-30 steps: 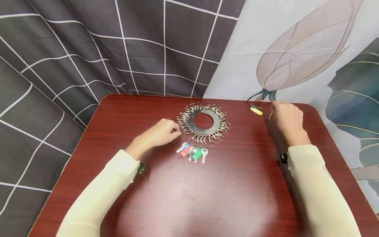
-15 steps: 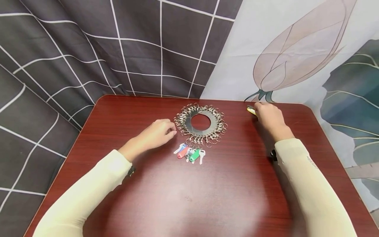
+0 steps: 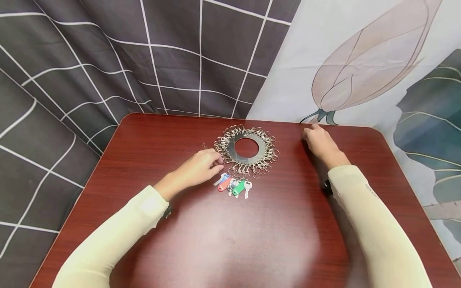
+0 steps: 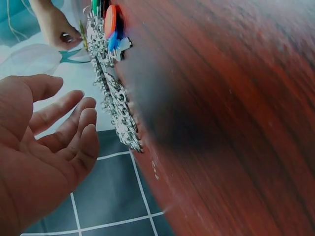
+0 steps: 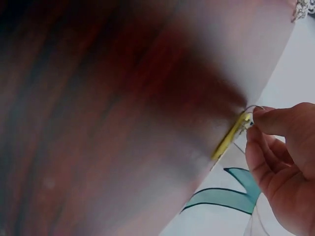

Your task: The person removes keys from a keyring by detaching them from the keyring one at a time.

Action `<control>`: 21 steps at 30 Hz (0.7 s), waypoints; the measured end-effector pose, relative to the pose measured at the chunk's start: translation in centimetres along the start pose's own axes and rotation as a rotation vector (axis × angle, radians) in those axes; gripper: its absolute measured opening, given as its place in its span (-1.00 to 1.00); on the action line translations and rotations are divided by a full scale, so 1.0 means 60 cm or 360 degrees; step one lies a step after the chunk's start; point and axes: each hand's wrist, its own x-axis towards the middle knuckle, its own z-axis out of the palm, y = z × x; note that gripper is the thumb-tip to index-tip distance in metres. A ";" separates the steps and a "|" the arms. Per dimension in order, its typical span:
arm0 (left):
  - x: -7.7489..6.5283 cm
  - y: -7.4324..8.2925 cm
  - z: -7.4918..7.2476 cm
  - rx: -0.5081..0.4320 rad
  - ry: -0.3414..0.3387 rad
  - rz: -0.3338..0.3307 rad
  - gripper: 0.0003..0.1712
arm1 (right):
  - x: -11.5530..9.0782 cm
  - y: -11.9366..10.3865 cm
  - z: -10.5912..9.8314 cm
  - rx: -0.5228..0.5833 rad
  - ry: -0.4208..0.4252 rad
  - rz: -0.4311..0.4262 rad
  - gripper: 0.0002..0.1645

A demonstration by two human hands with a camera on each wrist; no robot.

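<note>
My right hand [image 3: 318,142] is at the table's back right. In the right wrist view, thumb and fingertips pinch the thin metal ring of a yellow key tag [image 5: 227,138], which lies slanted by the tabletop; in the head view the hand hides it. My left hand [image 3: 203,166], fingers loosely bent and holding nothing, hovers beside a flat grey metal ring [image 3: 232,151] edged with small silver clasps and split rings. At the front of this ring hang silver keys [image 3: 247,189] with a red tag [image 3: 225,184], a green tag [image 3: 239,188] and a blue tag [image 3: 223,177].
A reddish-brown wooden table [image 3: 230,240] bears everything. Behind it hang a dark grid-patterned cloth [image 3: 173,60] and a white cloth with a large flower print [image 3: 345,80]. Cream sleeves [image 3: 119,236] cover both forearms.
My right hand has moved left over the yellow key tag and taken hold of its ring. The left hand has stayed near the metal ring, its fingers now slightly more spread.
</note>
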 end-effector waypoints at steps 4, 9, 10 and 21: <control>-0.002 0.004 0.005 -0.0042 0.0003 -0.0013 -0.89 | -0.003 -0.001 0.000 0.0049 -0.0052 0.0070 -0.87; -0.004 0.008 0.012 -0.0039 0.0009 -0.0076 -0.85 | -0.010 -0.005 -0.011 0.0084 -0.0094 0.0135 -0.78; -0.005 0.009 0.013 -0.0029 0.0018 -0.0084 -0.85 | -0.011 -0.006 -0.015 0.0091 -0.0088 0.0135 -0.77; 0.000 0.032 0.014 0.0076 0.0116 -0.0125 -0.74 | -0.004 -0.077 -0.032 0.0537 0.0172 0.0094 -0.62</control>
